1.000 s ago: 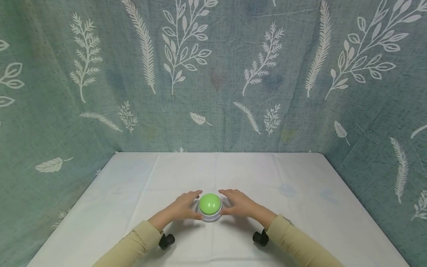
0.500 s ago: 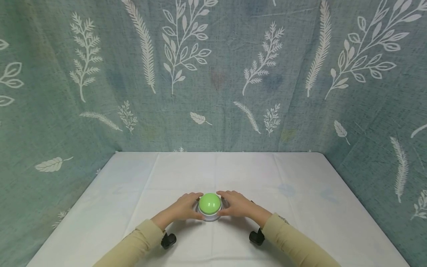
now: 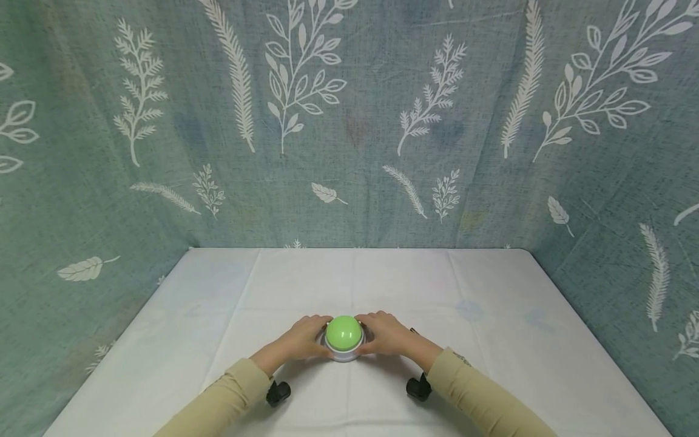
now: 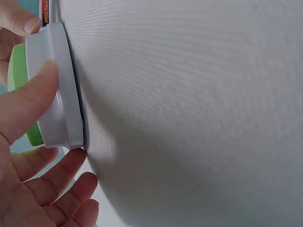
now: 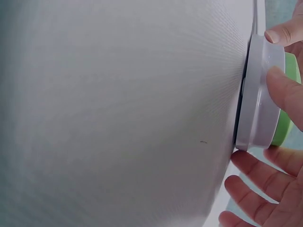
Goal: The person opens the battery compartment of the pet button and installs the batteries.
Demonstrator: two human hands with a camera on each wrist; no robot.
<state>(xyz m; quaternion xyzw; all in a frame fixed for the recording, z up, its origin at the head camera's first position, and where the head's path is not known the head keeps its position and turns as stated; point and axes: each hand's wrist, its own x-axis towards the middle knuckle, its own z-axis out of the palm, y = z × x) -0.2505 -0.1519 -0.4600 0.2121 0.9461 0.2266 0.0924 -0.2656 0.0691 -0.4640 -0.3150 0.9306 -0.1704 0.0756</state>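
Note:
A push button with a glossy green dome (image 3: 343, 333) and a round white base (image 4: 57, 104) sits at the near middle of the white-covered table. My left hand (image 3: 301, 340) holds its left side, thumb (image 4: 40, 90) across the base wall and fingertips at the far edge. From the right, my right hand (image 3: 389, 335) grips the base the same way, its thumb (image 5: 286, 92) pressed on the wall and fingers at the rim. Between the hands the dome's top stays uncovered. In both wrist views the base's underside is right at the cloth.
White cloth (image 3: 426, 285) covers the table, with faint creases and pale stains. Green-grey curtains (image 3: 349, 200) printed with white leaves stand behind it and on both sides. Black wrist cameras (image 3: 278, 393) hang under the khaki sleeves (image 3: 229, 388).
My right hand has moved left from beside the button onto its base. My left fingers have closed in slightly on the other side. The button stays in place.

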